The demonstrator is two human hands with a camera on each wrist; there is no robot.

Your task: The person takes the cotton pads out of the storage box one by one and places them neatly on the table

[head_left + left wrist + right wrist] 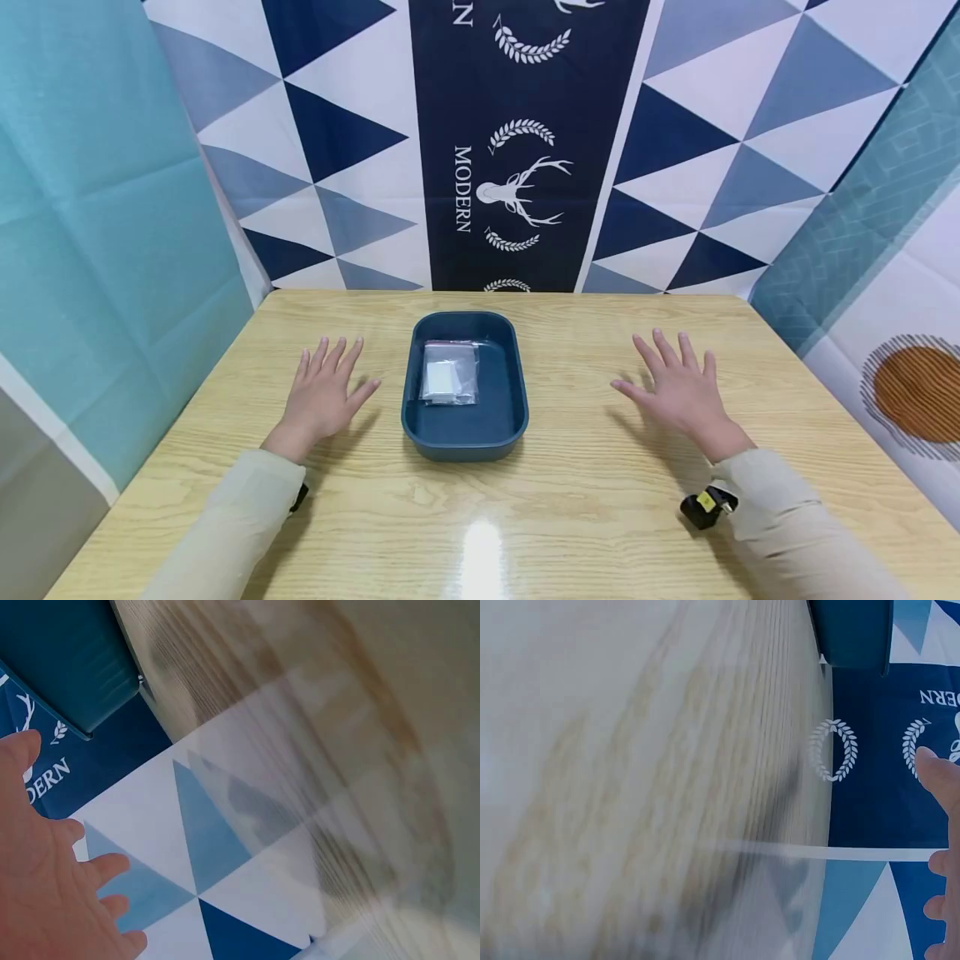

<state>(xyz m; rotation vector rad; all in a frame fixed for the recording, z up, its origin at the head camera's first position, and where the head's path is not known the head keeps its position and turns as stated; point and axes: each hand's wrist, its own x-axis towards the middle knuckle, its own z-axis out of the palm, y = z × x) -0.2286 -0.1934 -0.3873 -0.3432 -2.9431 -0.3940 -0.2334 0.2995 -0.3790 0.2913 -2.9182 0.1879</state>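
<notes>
A dark blue rectangular tray with rounded corners (498,425) stands on the wooden table. Inside it, toward the left, lies a clear plastic bag (465,367) with a small white block-like thing (441,378) in or under it; its kind cannot be made out. To the left of the tray, my left hand (322,400) is held with its fingers spread, touching nothing but perhaps the air above the table. My right hand (681,393), farther off on the tray's right, is spread likewise and holds nothing. Both wrist views show the tray's outer side (75,660) beyond the hands.
The light wooden table (585,500) reaches back to a hanging cloth (360,150) with triangles and a deer print. Teal cloth (112,208) hangs at the left, a patterned one (885,333) at the right. A small black device (705,505) sits at the right wrist.
</notes>
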